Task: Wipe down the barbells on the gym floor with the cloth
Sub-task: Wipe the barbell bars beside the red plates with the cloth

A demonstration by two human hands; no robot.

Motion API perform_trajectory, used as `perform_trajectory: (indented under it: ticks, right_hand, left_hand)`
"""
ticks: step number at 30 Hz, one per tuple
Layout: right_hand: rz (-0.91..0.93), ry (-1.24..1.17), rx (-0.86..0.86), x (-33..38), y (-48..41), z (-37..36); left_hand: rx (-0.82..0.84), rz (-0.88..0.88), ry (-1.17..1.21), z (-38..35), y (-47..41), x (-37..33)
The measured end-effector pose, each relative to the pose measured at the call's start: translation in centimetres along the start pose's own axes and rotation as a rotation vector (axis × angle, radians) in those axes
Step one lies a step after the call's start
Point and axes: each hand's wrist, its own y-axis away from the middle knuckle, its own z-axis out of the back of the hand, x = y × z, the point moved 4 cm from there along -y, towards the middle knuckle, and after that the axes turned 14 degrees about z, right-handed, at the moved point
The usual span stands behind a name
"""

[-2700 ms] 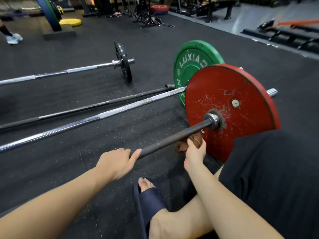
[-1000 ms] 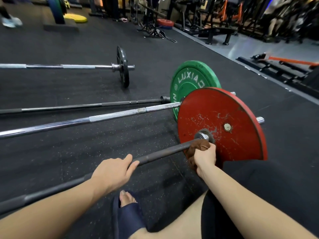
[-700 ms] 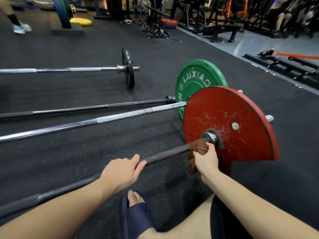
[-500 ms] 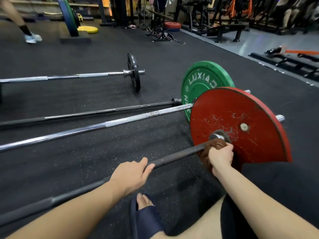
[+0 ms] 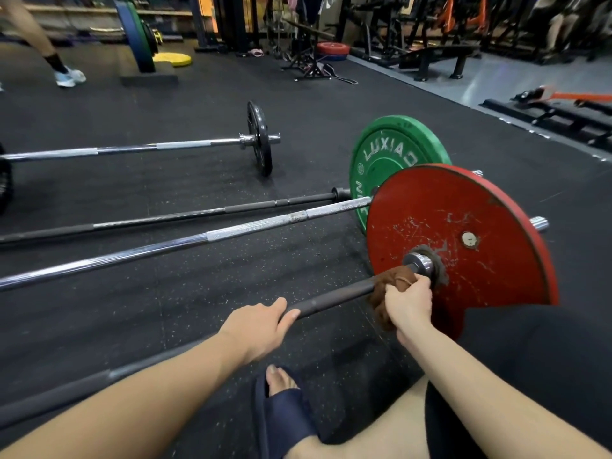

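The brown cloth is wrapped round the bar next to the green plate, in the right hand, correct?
No: the head view shows the brown cloth wrapped round the bar next to the red plate, in the right hand.

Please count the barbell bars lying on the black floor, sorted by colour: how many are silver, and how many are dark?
Silver: 2, the far bar and the green-plate bar
Dark: 2, the black bar and the red-plate bar
Total: 4

The person wears black shorts and a navy sandal.
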Motion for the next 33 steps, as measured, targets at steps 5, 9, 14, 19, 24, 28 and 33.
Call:
perform_trajectory:
  ticks: [5, 9, 14, 19, 24, 28, 33]
  right_hand:
    - [0.011, 0.107, -0.013, 2.9, 1.7, 1.3]
    - [0.146, 0.150, 0.199, 3.6, 4.8, 0.2]
    - [0.136, -0.018, 0.223, 4.0, 6.0, -0.8]
    - [0.023, 0.008, -0.002, 3.0, 3.2, 0.6]
    - [0.164, 0.132, 0.182, 2.8, 4.9, -0.8]
    - [0.278, 0.157, 0.437, 2.6, 8.2, -2.8]
    - [0.180, -0.016, 0.200, 3.7, 6.4, -2.2]
  left_hand:
    - [0.061, 0.023, 0.022, -0.1, -0.1, 0.0]
    - [0.183, 0.053, 0.080, 0.2, -0.7, 0.3]
    - [0.212, 0.052, 0.097, 0.4, -0.7, 0.4]
    - [0.151, 0.052, 0.079, 0.4, -0.2, 0.2]
    - [0.179, 0.045, 0.069, 0.4, -0.3, 0.3]
    - [0.197, 0.033, 0.067, 0.5, -0.4, 0.2]
    - [0.148, 0.032, 0.058, 0.5, -0.3, 0.1]
